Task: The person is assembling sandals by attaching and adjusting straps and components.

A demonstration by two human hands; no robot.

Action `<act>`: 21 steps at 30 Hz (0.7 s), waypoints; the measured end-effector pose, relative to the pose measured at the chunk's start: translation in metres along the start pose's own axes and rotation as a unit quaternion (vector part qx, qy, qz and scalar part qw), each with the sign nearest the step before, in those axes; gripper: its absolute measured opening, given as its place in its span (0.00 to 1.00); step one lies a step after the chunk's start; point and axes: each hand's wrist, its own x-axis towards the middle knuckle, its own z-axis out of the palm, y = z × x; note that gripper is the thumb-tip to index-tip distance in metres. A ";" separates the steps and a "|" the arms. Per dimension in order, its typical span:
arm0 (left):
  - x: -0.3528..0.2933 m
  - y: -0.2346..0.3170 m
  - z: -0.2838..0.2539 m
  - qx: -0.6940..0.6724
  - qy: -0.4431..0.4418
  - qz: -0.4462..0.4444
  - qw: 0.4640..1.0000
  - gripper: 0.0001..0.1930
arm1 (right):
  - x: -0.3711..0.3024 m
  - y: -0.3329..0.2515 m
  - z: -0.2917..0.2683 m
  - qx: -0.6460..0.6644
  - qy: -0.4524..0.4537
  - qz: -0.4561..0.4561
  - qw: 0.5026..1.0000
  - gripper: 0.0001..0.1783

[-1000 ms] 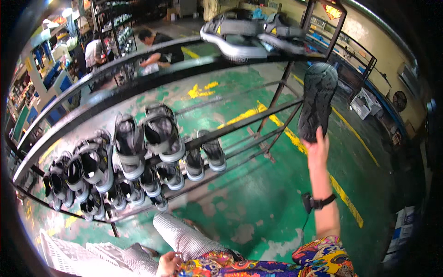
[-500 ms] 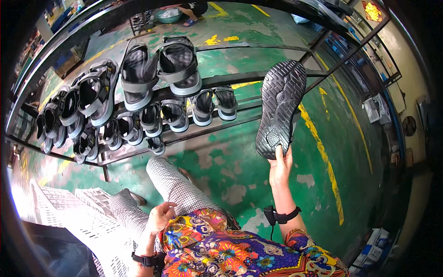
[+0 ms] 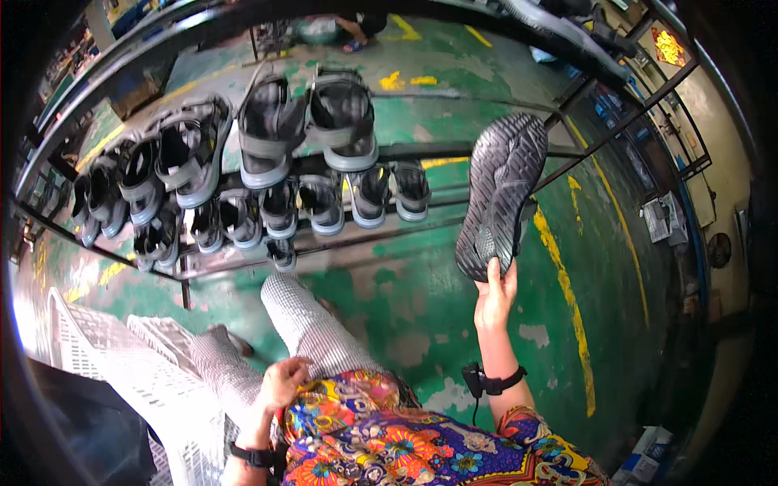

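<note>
My right hand holds up a black sandal by its heel end, with the thumb on the patterned sole. That sole faces me and its toe end points up; the straps are hidden behind it. My left hand rests by my waist near my thigh. Its fingers are loosely curled, and nothing shows in them. Ahead to the left, a pair of larger grey-and-black sandals stands on the upper rail of a dark metal rack, beside more sandals. Several sandals line the lower rails.
A white perforated plastic crate stands at my left, close to my leg. More footwear sits on the rack's top shelf. Yellow lines mark the green floor. Farther off, a person's leg shows near a basin.
The view has shifted slightly, so the racked sandals appear farther right. My right hand still holds the sandal, which leans a little more to the right. My left hand stays by my waist.
</note>
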 end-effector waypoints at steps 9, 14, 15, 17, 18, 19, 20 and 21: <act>-0.014 0.011 -0.007 -0.149 -0.019 0.014 0.988 0.13 | 0.126 -0.064 -0.044 -0.102 0.223 -0.237 0.940 0.33; 0.010 -0.028 -0.009 -0.170 -0.071 -0.027 0.983 0.15 | 0.255 -0.173 -0.065 -0.281 0.318 -0.437 0.793 0.31; 0.012 -0.022 -0.009 -0.086 -0.053 -0.038 0.994 0.15 | 0.281 -0.194 -0.070 -0.348 0.335 -0.444 0.755 0.33; 0.017 -0.027 -0.009 -0.028 -0.053 -0.034 0.998 0.16 | 0.315 -0.228 -0.047 -0.415 0.316 -0.461 0.718 0.31; 0.021 -0.032 -0.008 -0.055 -0.064 -0.033 0.996 0.16 | 0.331 -0.245 -0.037 -0.483 0.319 -0.432 0.691 0.30; 0.020 -0.035 -0.007 -0.083 -0.067 -0.035 0.994 0.16 | 0.337 -0.255 -0.010 -0.532 0.319 -0.392 0.680 0.28; 0.025 -0.033 -0.005 -0.080 -0.067 -0.030 0.994 0.16 | 0.344 -0.267 -0.003 -0.574 0.296 -0.417 0.640 0.26; 0.028 -0.032 -0.003 -0.055 -0.065 -0.034 0.996 0.16 | 0.349 -0.278 0.007 -0.643 0.266 -0.386 0.606 0.25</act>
